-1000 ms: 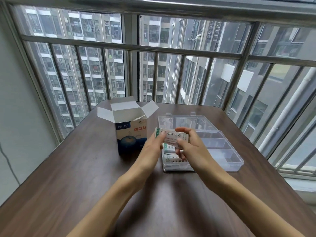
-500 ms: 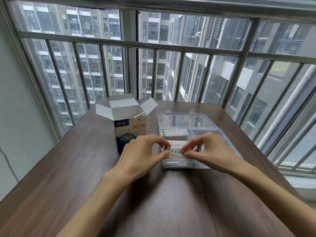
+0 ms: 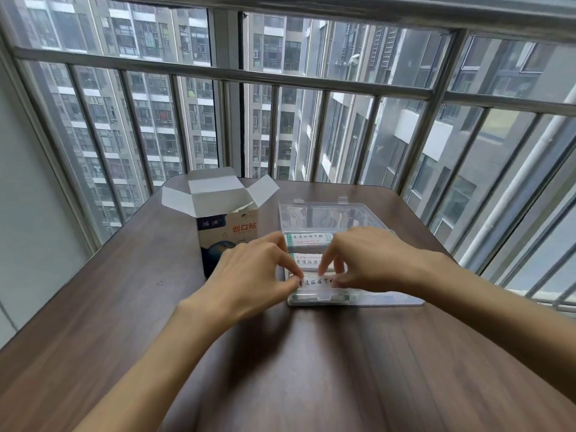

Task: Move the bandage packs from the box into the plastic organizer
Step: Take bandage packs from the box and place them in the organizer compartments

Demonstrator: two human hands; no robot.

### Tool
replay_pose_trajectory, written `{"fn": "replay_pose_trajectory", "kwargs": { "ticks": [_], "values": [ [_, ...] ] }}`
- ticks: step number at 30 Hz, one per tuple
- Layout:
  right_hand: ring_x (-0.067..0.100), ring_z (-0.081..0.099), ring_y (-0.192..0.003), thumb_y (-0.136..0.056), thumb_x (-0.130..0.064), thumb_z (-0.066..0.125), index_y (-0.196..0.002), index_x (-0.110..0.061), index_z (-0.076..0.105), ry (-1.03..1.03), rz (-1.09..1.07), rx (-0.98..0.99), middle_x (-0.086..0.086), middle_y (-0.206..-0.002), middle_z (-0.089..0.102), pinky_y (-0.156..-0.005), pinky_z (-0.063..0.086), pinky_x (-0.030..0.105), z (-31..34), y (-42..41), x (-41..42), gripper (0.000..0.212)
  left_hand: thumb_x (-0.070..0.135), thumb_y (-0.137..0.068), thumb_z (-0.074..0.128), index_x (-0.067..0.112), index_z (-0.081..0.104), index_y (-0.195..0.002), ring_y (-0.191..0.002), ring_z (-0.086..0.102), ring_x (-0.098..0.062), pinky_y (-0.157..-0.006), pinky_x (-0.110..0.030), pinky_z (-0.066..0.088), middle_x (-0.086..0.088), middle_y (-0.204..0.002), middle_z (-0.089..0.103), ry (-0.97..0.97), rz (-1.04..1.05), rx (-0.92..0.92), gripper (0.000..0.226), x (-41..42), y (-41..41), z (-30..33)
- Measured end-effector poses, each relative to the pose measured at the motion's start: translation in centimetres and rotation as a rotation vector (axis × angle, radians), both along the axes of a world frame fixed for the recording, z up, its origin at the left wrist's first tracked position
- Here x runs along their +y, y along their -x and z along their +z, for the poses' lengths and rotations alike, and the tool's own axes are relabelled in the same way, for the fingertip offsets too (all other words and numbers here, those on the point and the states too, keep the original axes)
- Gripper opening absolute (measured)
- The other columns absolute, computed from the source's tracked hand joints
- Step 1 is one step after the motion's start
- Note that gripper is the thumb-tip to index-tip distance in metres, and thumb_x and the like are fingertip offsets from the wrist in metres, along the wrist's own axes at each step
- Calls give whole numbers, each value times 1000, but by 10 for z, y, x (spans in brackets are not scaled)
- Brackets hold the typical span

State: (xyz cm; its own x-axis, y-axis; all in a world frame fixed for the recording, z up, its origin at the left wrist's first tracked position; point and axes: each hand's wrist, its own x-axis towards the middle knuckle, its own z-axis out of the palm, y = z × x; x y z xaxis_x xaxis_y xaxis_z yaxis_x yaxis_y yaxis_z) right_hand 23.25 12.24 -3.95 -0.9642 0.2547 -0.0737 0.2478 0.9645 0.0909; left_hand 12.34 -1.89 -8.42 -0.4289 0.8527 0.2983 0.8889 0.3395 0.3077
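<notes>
Two bare hands meet over the near end of a clear plastic organizer box [image 3: 314,213] on a dark brown wooden table [image 3: 124,307]. Starting at the left, a tall blue and white cardboard box [image 3: 229,232] stands upright with its top flaps folded open (red writing shows on its front). It sits just beside the organizer's left edge. Next comes the left hand [image 3: 249,272], with its fingers curled and its thumb and first finger pinching the left end of a small white bandage pack [image 3: 314,282] with dark writing. That pack lies in the nearest slot of the organizer's left column. Two more white bandage packs lie behind it in the same column, a middle pack [image 3: 307,260] and a far pack [image 3: 308,239] with a green edge. On the right, the right hand [image 3: 374,260] has bent fingers too, and its fingertips [image 3: 322,269] pinch the right end of the nearest pack. Behind the table stand grey metal window bars [image 3: 280,77].
</notes>
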Motion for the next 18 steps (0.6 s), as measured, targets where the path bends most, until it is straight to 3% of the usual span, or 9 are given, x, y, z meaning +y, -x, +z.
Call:
{"fn": "replay_pose_trajectory", "kwargs": {
  "ticks": [3,6,8,11,13,16,18],
  "values": [
    [16,59,-98,-86,-26,61,-107,-34,69,69,-15,9,-8,-102,68,-72,42,27,-4,-2,0,24,49,-86,53,46,69,-102,-72,44,-9,-59,-29,27,11,-81,43,30,35,5,23,-1,0,0],
    [17,58,-99,-86,-26,61,-103,-36,71,114,-38,43,-7,-97,67,-77,42,29,-7,-2,0,22,46,-88,49,46,67,-107,-84,55,-16,-64,-29,30,11,-82,55,112,36,44,27,2,-3,4],
    [17,53,-102,-87,-27,60,-101,-38,71,84,-33,60,-11,-84,57,-77,34,29,-9,-1,-1,21,45,-89,48,44,68,-107,-82,56,-20,-66,-28,33,7,-88,63,162,31,39,28,6,-3,6],
    [17,53,-100,-87,-30,60,-102,-39,70,42,-35,65,-10,-70,45,-76,26,29,-7,0,-2,20,45,-86,52,42,70,-102,-74,50,-17,-65,-29,34,8,-77,57,200,26,-28,24,11,1,7],
    [18,55,-99,-86,-35,62,-107,-39,68,46,-38,63,-8,-73,50,-76,25,29,-6,0,-3,22,44,-84,55,40,71,-96,-72,51,-15,-62,-29,34,10,-71,55,195,24,-57,20,12,2,7],
    [19,54,-106,-92,-33,54,-116,-39,64,53,1,-27,-2,-93,63,-81,29,30,-7,2,-3,27,44,-83,57,39,71,-92,-71,51,-13,-59,-28,33,12,-65,52,172,25,-49,17,12,3,6],
    [19,54,-103,-95,-29,49,-121,-37,61,85,-3,-107,-10,-88,62,-85,31,31,-8,4,-4,29,43,-83,57,39,71,-93,-69,50,-12,-59,-28,32,12,-62,50,157,26,-29,17,12,3,6]
  ]
}}
